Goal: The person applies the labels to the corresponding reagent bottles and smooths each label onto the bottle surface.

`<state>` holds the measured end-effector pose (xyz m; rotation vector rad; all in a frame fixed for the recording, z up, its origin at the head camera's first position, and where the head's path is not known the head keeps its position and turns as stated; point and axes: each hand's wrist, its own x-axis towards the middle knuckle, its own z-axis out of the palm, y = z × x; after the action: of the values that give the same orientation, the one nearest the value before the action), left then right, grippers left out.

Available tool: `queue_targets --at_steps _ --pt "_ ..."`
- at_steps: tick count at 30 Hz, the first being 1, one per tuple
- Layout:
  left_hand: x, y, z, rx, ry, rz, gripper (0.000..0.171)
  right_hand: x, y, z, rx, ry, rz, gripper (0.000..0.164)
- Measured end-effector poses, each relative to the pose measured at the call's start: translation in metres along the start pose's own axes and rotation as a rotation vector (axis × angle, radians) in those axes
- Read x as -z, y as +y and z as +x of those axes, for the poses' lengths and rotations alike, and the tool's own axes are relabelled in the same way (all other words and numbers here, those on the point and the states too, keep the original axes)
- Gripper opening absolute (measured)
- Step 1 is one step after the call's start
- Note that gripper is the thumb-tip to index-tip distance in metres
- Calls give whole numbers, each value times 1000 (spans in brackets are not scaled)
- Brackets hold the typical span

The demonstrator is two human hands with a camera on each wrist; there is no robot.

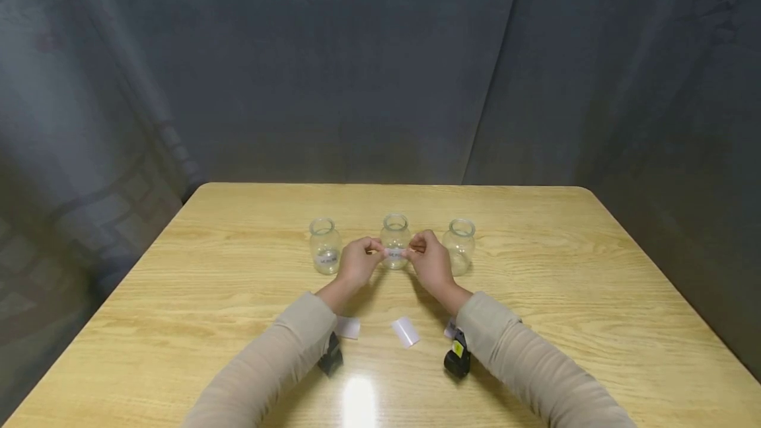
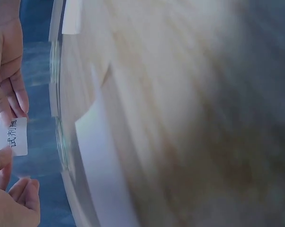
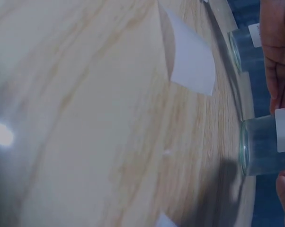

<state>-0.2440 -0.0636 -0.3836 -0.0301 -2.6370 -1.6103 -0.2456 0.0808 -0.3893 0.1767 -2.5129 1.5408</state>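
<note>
Three round clear glass jars stand in a row. On the middle jar [image 1: 395,233] a white label [image 2: 19,142] with black handwritten characters lies across the front. My left hand [image 1: 359,261] pinches the label's left end between thumb and finger, against the glass. At the label's other end, my right hand [image 1: 433,266] does the same, its other fingers bent beside the jar. The left jar [image 1: 324,240] bears a similar label [image 1: 327,257]. Partly behind my right hand is the right jar [image 1: 460,243], with no label showing on its visible side.
A curled white slip [image 1: 405,332] lies on the wooden table [image 1: 535,249] in front of the jars. Another slip [image 1: 347,327] lies by the left sleeve, and a piece with dark marks [image 1: 450,329] is partly hidden by the right wrist camera [image 1: 458,356]. Grey curtains [image 1: 333,71] hang behind.
</note>
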Motion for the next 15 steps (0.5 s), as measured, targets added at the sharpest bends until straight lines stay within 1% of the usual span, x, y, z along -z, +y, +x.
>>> queue_targets --at_steps 3,5,9,12,15 --pt "2 0 0 -23 -5 14 11 1 0 1 -12 -32 -9 46" --pt "4 1 0 -35 -7 13 16 2 0 2 -11 -50 -37 52" --pt "6 -1 3 -44 -35 -54 31 2 0 4 11 -72 -82 51" --pt "8 -3 6 -46 -68 -81 43 2 2 3 14 -92 -47 50" --pt "10 -4 6 -50 -93 -66 48 2 4 2 20 -104 -28 50"
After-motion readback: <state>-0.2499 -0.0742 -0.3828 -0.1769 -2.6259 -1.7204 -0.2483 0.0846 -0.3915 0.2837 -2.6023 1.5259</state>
